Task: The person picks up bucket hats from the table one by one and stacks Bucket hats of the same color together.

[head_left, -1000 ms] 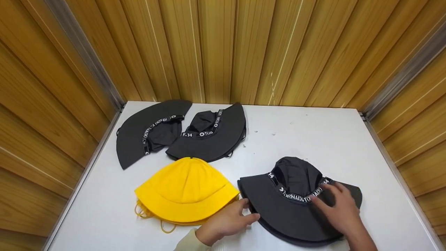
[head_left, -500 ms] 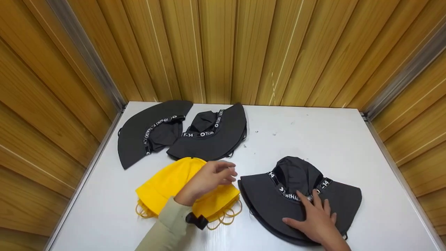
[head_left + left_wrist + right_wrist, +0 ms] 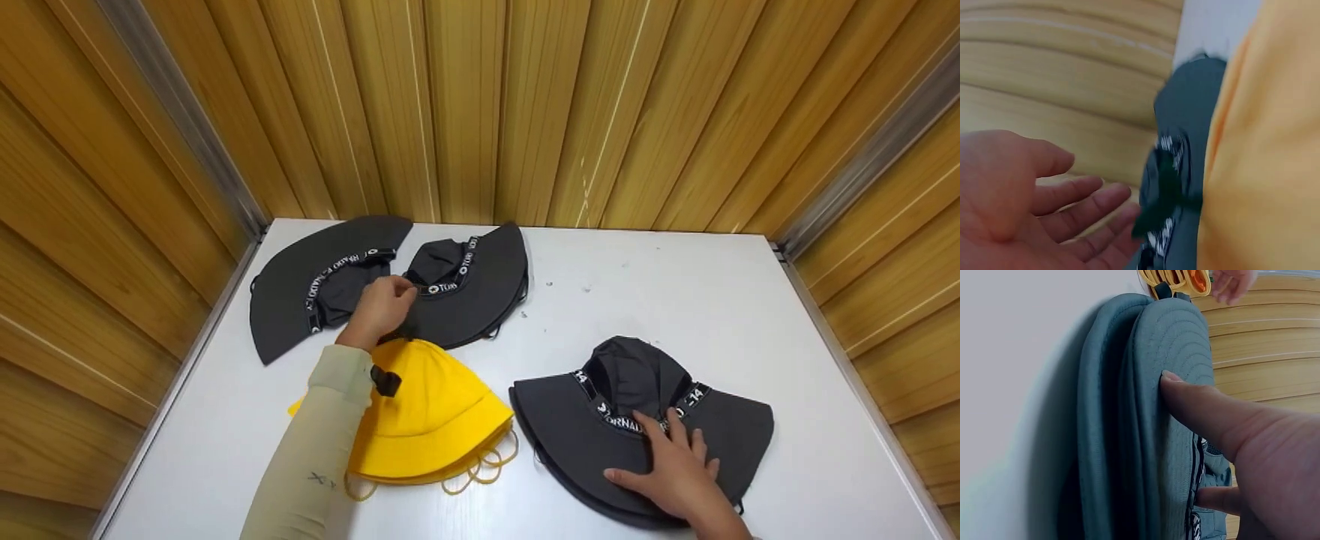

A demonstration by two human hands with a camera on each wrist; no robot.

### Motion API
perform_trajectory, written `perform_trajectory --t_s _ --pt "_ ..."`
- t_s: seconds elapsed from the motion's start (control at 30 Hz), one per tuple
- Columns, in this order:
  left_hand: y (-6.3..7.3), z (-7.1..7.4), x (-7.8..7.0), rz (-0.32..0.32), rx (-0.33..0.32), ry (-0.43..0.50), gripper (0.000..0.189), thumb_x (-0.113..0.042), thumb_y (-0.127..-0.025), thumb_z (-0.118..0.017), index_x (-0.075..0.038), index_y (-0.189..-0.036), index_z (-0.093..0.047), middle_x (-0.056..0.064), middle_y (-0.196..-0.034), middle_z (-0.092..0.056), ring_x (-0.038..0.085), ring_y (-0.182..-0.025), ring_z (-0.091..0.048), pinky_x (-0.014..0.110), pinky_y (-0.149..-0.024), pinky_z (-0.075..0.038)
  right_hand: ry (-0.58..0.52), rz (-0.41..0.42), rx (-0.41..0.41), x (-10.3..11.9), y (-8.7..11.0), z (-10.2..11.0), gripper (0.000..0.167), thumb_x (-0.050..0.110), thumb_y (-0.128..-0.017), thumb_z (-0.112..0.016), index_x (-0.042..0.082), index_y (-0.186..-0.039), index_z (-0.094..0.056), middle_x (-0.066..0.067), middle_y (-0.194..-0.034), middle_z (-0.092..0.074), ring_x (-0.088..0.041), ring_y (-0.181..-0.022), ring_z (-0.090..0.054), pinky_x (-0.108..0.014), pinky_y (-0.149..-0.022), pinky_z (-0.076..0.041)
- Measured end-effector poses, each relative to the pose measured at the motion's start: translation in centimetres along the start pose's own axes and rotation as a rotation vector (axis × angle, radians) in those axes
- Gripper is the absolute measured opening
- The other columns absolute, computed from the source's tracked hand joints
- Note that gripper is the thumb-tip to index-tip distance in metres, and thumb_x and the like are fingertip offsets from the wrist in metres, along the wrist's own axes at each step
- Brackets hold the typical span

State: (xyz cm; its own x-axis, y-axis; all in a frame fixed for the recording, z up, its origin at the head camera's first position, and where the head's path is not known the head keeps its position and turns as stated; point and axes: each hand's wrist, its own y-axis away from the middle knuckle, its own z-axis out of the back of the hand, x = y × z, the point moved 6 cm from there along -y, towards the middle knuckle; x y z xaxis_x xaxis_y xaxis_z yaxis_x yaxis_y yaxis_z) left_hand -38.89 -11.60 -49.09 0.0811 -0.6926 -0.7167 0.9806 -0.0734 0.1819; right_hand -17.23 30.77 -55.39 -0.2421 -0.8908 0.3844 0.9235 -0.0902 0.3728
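Observation:
My right hand (image 3: 679, 469) rests spread on the dark grey brimmed hats (image 3: 559, 427) at the front right; in the right wrist view the thumb presses the upper brim (image 3: 1174, 337), and a second brim (image 3: 1098, 382) lies under it. My left hand (image 3: 380, 307) reaches over the yellow hat (image 3: 442, 409) to the near side of the middle dark hat (image 3: 491, 292). Its fingers are loosely bent and hold nothing in the left wrist view, with the yellow cloth (image 3: 1269, 146) close beside. Lettered bands run round the dark hats.
Another dark hat (image 3: 281, 300) lies at the back left, its crown partly behind my left hand. Yellow cords (image 3: 487, 465) loop out from under the yellow hat. Wood-patterned panels (image 3: 465, 112) enclose the white table (image 3: 750, 307) at the back and both sides.
My left hand has left the gap between the yellow hat and the front dark hats and moved back and left over the yellow hat. My right hand has shifted slightly left and settled flat.

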Motion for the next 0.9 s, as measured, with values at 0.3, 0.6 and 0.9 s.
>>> perform_trajectory --t_s 0.3,0.6,0.9 --pt "-1.6 0.2 4.4 0.227 0.096 -0.234 0.054 -0.031 -0.104 -0.054 0.003 -0.146 -0.047 0.03 -0.153 -0.042 0.048 -0.142 -0.041 0.062 -0.119 -0.034 -0.015 -0.018 0.028 -0.3 -0.2 -0.1 0.119 0.078 -0.068 -0.077 0.018 -0.16 -0.031 -0.035 -0.165 -0.003 -0.075 -0.141 -0.001 -0.093 -0.101 -0.003" --pt "-2.3 0.5 5.9 0.308 0.117 -0.104 0.095 -0.036 -0.09 -0.078 0.011 -0.154 -0.028 0.031 -0.159 -0.035 0.044 -0.148 -0.035 0.052 -0.124 -0.033 -0.036 -0.029 0.033 -0.3 -0.2 -0.3 0.122 0.08 -0.066 -0.078 0.017 -0.159 -0.032 -0.035 -0.165 -0.003 -0.075 -0.141 -0.001 -0.093 -0.101 -0.002" --pt "-2.8 0.6 5.9 0.272 0.151 0.033 0.075 -0.031 -0.099 -0.069 -0.003 -0.158 -0.034 0.021 -0.165 -0.031 0.038 -0.153 -0.029 0.052 -0.127 -0.027 -0.028 -0.029 0.028 -0.3 -0.1 0.0 0.121 0.08 -0.066 -0.078 0.017 -0.159 -0.032 -0.035 -0.165 -0.004 -0.074 -0.142 -0.002 -0.093 -0.101 -0.003"
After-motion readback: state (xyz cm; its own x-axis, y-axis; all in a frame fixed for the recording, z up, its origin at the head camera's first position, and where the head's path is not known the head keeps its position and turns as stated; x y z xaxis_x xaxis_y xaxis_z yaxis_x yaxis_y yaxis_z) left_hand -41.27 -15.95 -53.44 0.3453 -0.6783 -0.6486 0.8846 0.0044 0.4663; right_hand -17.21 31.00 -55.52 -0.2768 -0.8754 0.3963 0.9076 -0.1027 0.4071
